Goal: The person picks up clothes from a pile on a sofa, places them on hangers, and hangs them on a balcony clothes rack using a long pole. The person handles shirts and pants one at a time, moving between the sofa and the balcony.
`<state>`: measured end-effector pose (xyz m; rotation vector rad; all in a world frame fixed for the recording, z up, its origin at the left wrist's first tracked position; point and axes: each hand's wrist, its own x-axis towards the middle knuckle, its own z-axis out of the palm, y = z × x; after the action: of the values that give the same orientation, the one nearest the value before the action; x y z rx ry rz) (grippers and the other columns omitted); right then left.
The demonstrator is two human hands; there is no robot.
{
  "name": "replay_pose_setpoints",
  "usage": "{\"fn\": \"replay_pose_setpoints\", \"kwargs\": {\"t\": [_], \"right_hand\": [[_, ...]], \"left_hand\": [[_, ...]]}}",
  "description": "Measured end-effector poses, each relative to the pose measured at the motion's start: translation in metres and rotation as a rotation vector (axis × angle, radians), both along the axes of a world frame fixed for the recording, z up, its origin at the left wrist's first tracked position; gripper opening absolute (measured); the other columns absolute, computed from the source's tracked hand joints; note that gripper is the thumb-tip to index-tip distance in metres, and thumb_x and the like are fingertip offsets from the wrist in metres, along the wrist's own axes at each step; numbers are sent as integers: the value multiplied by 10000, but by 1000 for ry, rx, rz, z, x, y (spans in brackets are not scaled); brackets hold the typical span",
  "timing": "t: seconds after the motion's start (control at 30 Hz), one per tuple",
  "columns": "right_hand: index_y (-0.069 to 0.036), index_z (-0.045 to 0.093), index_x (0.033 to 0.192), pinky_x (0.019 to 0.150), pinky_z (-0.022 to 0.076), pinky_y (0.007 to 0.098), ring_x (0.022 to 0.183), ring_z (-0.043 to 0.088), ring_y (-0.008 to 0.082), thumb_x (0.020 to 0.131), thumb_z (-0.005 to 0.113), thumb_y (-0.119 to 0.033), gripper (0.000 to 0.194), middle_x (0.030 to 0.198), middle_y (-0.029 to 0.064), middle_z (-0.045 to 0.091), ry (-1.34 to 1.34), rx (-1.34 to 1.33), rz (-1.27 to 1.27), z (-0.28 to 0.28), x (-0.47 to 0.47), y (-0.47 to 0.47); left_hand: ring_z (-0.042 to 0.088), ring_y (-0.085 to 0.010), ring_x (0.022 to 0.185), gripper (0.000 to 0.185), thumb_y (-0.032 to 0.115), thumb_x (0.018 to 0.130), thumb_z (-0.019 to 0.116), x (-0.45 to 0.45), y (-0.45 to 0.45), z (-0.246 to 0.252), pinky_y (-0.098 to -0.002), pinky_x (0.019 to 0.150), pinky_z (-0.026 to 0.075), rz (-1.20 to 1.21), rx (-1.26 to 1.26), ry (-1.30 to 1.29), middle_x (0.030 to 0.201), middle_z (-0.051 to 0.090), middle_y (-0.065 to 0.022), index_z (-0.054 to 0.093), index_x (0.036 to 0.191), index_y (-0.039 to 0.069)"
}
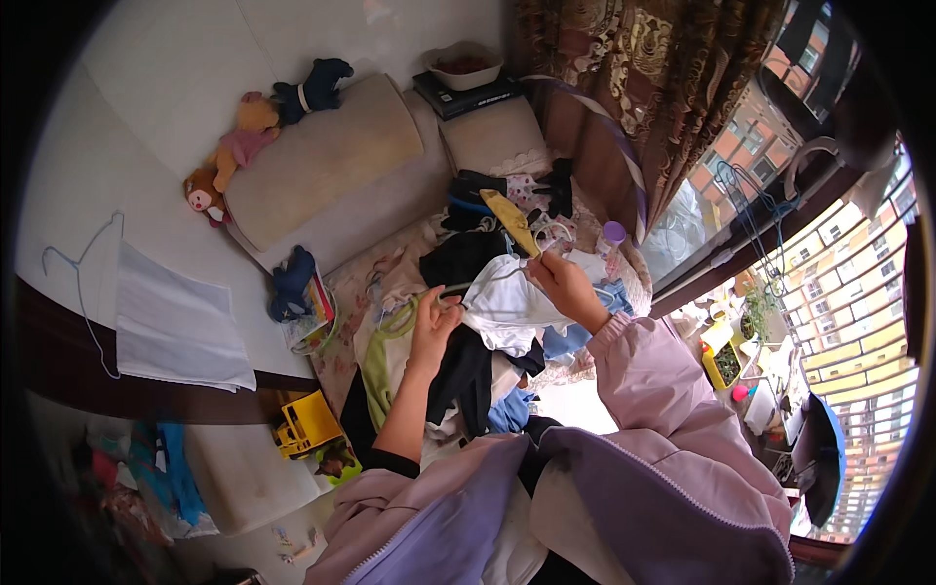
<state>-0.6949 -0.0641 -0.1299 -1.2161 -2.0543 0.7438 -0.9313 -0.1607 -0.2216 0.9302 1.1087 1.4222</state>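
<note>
My left hand pinches one end of a thin clothes hanger. At the hanger's other side, my right hand is closed on it. A white garment lies between the hands, behind or on the hanger; which one I cannot tell. A yellow strip of cloth or plastic projects beyond my right fingertips; whether they grip it is unclear. Below and around the hands spreads a heap of clothes, with a green-and-white top, black clothing and blue fabric.
A beige sofa back cushion carries plush toys. A white bowl rests on a black box. A yellow toy truck is at lower left. To the right are a barred window and hanging hangers.
</note>
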Motion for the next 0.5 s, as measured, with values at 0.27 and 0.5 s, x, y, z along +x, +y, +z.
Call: {"fn": "replay_pose_setpoints", "kwargs": {"t": [0.27,0.5], "right_hand": [[-27,513,782,557,403,482,648,554,409,905,543,-246,253,679,197,582,26,160,-119,35,9,-37],[-14,499,766,566,405,486,655,547,419,902,537,-248,273,672,203,570,3,135,-209,24,33,-60]], "left_hand": [[598,-136,806,472,232,827,696,39,25,-27,-259,722,479,-109,-19,255,949,610,-105,478,1183,11],[599,-86,623,207,244,883,605,45,36,-27,-228,514,442,48,-15,471,741,637,-18,542,892,47]]}}
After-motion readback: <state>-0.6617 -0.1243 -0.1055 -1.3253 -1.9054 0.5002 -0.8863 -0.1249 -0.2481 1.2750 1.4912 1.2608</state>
